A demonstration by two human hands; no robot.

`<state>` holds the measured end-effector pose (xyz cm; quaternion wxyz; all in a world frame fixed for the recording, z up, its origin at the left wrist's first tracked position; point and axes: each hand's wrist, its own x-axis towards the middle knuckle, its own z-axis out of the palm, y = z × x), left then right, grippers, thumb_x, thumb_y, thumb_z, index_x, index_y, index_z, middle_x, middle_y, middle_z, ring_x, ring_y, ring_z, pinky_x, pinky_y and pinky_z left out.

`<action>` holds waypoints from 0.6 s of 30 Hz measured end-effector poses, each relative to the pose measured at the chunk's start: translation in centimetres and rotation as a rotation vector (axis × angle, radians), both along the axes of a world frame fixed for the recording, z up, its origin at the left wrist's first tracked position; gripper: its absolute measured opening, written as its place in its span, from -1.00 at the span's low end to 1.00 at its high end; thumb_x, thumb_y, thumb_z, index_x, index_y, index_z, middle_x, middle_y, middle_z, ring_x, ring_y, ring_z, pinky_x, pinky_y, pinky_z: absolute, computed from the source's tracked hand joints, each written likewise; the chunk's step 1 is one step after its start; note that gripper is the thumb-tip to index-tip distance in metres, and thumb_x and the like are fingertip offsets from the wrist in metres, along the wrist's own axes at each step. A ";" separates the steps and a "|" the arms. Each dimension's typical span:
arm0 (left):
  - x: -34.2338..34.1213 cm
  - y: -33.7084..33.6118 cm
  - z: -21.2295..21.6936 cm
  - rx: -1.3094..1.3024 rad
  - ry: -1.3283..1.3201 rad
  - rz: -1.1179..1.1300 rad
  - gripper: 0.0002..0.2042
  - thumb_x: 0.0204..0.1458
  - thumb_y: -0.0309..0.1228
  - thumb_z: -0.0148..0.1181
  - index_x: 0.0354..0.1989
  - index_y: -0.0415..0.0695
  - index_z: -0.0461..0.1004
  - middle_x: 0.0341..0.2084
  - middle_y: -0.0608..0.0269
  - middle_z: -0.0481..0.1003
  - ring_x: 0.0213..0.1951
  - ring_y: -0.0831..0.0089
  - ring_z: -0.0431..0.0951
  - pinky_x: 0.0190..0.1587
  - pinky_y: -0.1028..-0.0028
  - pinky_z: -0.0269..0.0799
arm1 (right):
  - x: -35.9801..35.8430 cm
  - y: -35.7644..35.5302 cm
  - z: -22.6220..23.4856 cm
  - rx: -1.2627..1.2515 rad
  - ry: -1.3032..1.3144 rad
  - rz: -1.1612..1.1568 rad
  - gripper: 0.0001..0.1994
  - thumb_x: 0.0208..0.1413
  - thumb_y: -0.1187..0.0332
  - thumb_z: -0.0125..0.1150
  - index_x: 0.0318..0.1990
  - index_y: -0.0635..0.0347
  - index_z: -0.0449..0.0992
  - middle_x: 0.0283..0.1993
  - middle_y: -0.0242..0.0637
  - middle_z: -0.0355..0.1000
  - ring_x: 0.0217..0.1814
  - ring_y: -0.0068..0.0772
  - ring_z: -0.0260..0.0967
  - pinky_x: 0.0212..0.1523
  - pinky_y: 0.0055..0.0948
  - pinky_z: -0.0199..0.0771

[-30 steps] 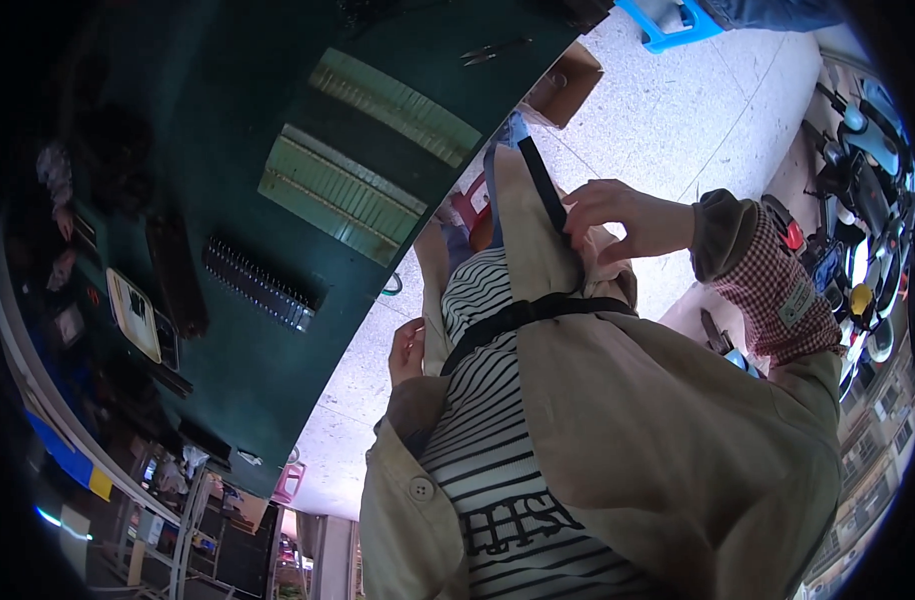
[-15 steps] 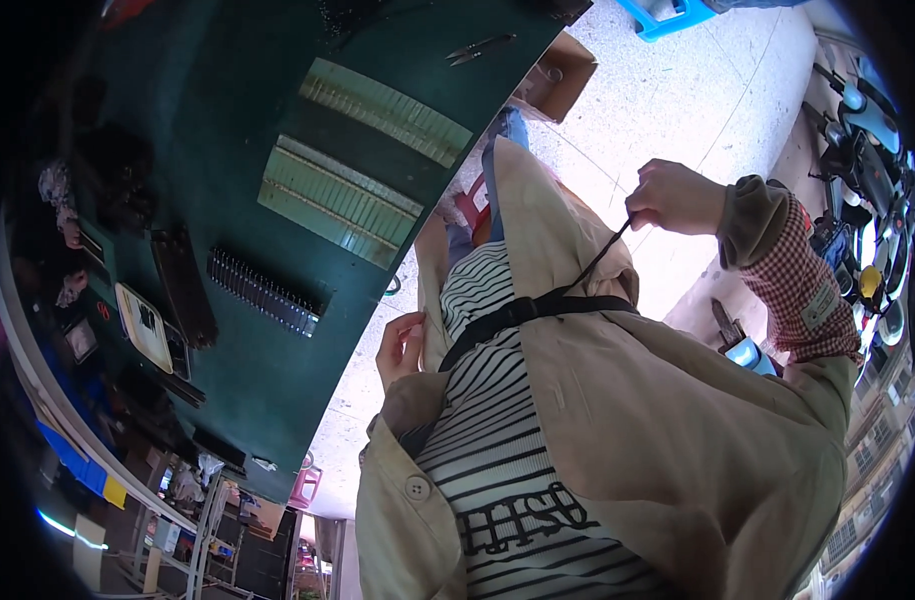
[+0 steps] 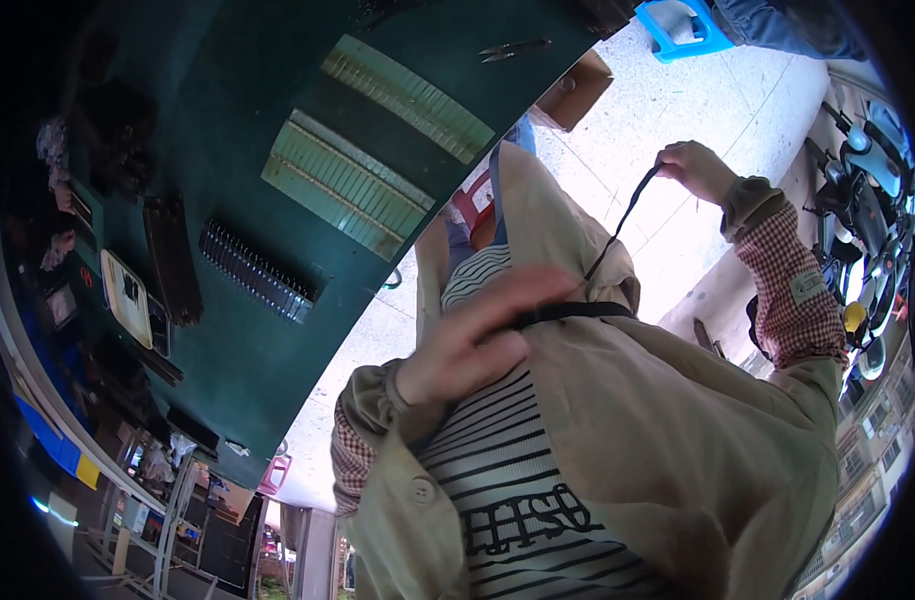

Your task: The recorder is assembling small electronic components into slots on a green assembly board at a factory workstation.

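A black waist strap (image 3: 581,311) circles my body over a beige jacket (image 3: 678,410) and a striped shirt (image 3: 508,440). My right hand (image 3: 696,170), raised out to the right, pinches the strap's loose end (image 3: 628,218), which slants up from the waist. Across my front lies my left hand (image 3: 478,340), smeared by motion, its fingers pointing toward the strap near where the loose end leaves it. Whether the left fingers touch the strap cannot be made out; the hand covers part of it.
A dark green table (image 3: 268,60) at left bears pale green slatted strips (image 3: 348,185), a row of dark metal-tipped pieces (image 3: 256,272), thread snips (image 3: 515,48) and a phone (image 3: 128,310). A cardboard box (image 3: 578,92) and blue stool (image 3: 683,30) stand beyond. Scooters (image 3: 863,200) line the right.
My left hand has come from beside the jacket's edge across to the strap at my waist. My right hand has moved farther right and slightly up, drawing the loose end longer.
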<state>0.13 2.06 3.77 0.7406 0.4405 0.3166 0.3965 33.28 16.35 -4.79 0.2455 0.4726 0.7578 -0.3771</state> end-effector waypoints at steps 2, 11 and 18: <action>0.6 0.7 -0.1 0.090 -0.204 -0.137 -0.63 0.07 -0.37 -0.14 0.02 -0.30 0.28 -0.05 0.07 0.36 0.01 0.19 0.34 0.11 0.32 0.13 | 0.6 0.3 -0.9 -0.016 -0.003 -0.042 -0.84 0.00 0.33 0.07 -0.40 0.25 0.47 -0.43 -0.17 0.41 -0.33 -0.20 0.35 -0.29 -0.34 0.30; -1.6 -1.7 -0.3 -0.074 -0.272 -0.186 -0.64 0.08 -0.35 -0.16 -0.05 -0.37 0.33 -0.05 -0.04 0.35 0.00 0.18 0.36 0.08 0.30 0.19 | 8.9 -8.2 -6.1 -0.666 -0.263 -0.500 -0.65 0.03 0.25 0.07 -0.03 0.16 0.35 -0.08 -0.17 0.34 -0.05 -0.33 0.30 -0.07 -0.34 0.39; -7.2 -11.9 -8.3 -0.636 0.429 0.780 -0.85 0.00 -0.49 -0.08 -0.40 -0.30 0.41 -0.47 0.15 0.47 -0.30 0.39 0.48 -0.11 0.45 0.32 | 5.7 -21.3 -5.8 -1.281 0.413 -0.321 -0.58 -0.01 0.21 0.16 -0.02 0.23 0.35 0.00 -0.25 0.34 0.03 -0.36 0.24 -0.02 -0.30 0.34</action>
